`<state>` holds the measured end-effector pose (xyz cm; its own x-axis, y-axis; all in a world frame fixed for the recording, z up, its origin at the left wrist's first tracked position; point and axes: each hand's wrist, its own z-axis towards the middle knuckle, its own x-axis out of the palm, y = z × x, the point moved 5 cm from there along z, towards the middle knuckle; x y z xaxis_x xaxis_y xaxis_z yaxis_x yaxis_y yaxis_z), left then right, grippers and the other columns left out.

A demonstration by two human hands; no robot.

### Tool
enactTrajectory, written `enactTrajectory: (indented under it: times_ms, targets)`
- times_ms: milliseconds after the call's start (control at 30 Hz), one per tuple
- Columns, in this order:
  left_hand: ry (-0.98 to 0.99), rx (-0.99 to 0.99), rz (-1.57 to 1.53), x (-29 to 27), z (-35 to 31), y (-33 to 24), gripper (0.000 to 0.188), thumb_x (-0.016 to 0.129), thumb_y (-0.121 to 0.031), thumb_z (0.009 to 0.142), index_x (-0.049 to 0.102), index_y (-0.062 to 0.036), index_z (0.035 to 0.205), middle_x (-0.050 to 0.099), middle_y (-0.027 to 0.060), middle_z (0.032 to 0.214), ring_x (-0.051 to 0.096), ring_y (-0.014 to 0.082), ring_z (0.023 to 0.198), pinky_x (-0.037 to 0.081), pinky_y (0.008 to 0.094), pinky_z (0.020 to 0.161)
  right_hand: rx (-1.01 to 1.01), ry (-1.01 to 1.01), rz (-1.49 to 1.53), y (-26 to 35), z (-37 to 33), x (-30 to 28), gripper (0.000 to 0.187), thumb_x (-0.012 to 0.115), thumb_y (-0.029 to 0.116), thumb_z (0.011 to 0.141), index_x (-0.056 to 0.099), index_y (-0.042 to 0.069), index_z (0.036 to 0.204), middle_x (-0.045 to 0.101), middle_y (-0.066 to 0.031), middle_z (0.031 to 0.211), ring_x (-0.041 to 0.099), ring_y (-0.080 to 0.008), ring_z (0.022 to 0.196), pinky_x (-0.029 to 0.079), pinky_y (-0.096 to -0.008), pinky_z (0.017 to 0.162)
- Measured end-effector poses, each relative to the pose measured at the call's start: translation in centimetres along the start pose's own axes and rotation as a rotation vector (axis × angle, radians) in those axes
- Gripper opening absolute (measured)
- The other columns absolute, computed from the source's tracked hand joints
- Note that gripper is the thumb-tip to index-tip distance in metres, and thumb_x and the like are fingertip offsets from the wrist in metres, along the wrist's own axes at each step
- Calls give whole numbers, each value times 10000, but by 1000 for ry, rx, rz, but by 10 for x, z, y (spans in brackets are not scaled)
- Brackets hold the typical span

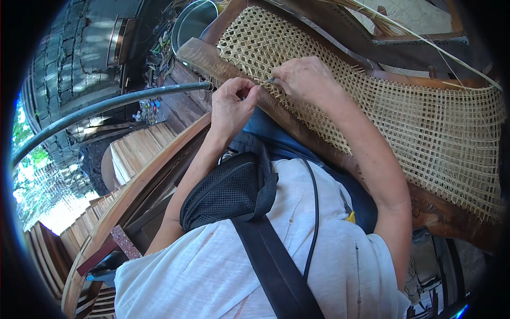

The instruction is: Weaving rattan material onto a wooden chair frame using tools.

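Woven cane webbing (pixel 425 127) is stretched across a brown wooden furniture frame (pixel 207 56) in front of me. Over the frame's near rail, my left hand (pixel 232 103) is closed in a pinch; what lies between its fingertips is too small to make out. Just to its right, my right hand (pixel 305 80) rests over the webbing's edge, fingers closed round a small tool with a grey metal tip (pixel 271 80). The tip points left toward the webbing along the rail, close to my left fingers. Most of the tool is hidden in my right hand.
Loose cane strands (pixel 380 16) lie across the far right of the frame. A curved grey pipe (pixel 106 103) arches in from the left. A metal bucket (pixel 194 24) stands beyond the frame, and slatted wooden furniture (pixel 141 146) stands to my left.
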<state>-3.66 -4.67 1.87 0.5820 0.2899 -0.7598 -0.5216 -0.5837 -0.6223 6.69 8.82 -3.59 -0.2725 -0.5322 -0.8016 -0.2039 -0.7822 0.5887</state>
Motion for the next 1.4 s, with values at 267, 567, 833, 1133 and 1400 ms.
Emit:
enactTrajectory:
  times_ms: [267,567,833,1133,1400]
  targets:
    - [-87,68,10,0,-5,-10,68,680,-75,814,665,-9,805,581,47,618,540,79,553,468,250,550,-45,174,178,-12,14,-5,180,596,321,872,656,155,909,697,-120,801,689,-309,823,536,-460,754]
    - [-138,120,112,4,-8,-13,86,673,-69,798,608,-33,756,576,59,629,571,156,557,479,296,553,-21,213,315,-23,22,5,301,638,462,829,654,162,829,686,-76,743,675,-298,765,514,-424,688]
    - [-174,223,380,9,-10,-22,150,691,-151,778,577,-80,711,599,58,646,602,259,655,492,393,607,-35,141,396,-27,19,14,313,659,478,821,662,165,821,694,-69,749,679,-283,755,513,-419,687]
    - [-191,84,378,10,-11,-19,142,684,-169,753,591,-72,707,600,71,613,599,270,642,498,407,602,-16,108,446,-30,17,18,313,672,475,812,660,162,812,694,-63,742,681,-278,749,514,-410,686]
    - [-238,137,277,9,-15,-12,152,685,-172,768,591,-70,704,595,63,607,595,262,627,497,400,606,-16,91,472,-30,17,17,315,677,471,803,664,156,815,696,-70,750,680,-285,747,513,-411,682]
